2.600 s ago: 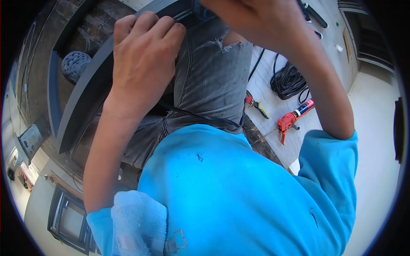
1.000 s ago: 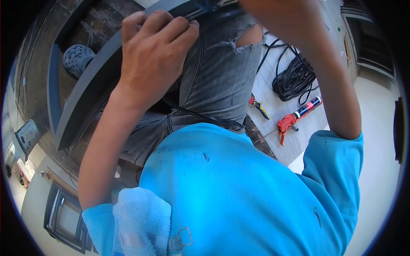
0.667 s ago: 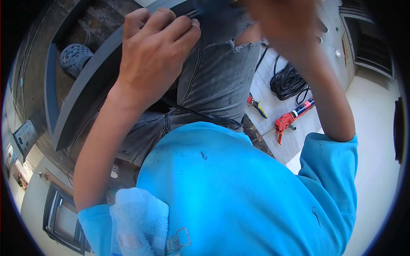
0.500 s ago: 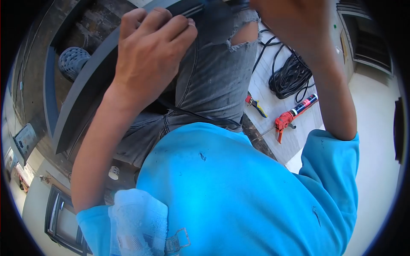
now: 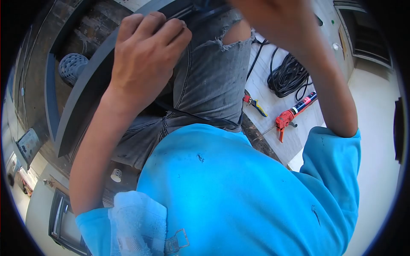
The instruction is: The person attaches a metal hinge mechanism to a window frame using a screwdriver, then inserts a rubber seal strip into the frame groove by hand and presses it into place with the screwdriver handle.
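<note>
The left hand (image 5: 147, 59) is curling its fingers over the grey frame (image 5: 81, 94), which is running from near left to far centre, across the person's left side. The right hand (image 5: 277, 21) is hanging apart from it, far right, blurring and cut off by the view; whether it is holding the dark object (image 5: 209, 5) beside it, I cannot tell. A slip there could be reaching the left fingers or the knee showing through the torn jeans (image 5: 209, 81), since only one hand is plainly steadying the frame. A black cord (image 5: 203, 116) is crossing the lap and could be snagging if the frame shifts. On the right, the caulking gun (image 5: 283, 120) is pointing its thin nozzle toward the shirt (image 5: 239, 183); a turning body could be knocking it.
</note>
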Motion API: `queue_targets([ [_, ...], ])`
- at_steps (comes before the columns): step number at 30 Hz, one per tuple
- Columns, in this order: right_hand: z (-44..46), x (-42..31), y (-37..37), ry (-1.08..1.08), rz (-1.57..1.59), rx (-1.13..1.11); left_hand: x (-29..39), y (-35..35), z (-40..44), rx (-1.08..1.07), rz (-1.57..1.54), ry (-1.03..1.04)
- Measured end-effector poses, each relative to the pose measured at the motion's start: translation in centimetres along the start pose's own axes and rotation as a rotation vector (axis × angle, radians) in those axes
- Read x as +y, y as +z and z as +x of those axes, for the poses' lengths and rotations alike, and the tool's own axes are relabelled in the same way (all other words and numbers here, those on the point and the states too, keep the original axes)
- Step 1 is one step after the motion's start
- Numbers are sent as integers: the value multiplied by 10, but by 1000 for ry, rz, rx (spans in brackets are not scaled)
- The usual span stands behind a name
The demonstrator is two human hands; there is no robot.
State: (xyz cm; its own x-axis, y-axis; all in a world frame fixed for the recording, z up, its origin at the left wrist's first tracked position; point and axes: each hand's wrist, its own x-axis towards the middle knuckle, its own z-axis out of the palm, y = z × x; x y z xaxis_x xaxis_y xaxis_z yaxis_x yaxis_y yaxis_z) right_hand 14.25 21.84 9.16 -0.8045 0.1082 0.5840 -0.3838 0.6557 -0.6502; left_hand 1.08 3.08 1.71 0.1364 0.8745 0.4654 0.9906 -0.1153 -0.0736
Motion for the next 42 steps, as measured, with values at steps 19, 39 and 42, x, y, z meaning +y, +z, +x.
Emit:
queue_targets([
  [19,-22,26,22,-19,-170,-9,2,-3,-6,-13,-60,-153],
  [39,8,34,9,-84,-129,-31,-1,-21,-6,-66,-65,-246],
  [42,11,24,3,-47,-48,5,3,-23,-2,-106,-29,-248],
])
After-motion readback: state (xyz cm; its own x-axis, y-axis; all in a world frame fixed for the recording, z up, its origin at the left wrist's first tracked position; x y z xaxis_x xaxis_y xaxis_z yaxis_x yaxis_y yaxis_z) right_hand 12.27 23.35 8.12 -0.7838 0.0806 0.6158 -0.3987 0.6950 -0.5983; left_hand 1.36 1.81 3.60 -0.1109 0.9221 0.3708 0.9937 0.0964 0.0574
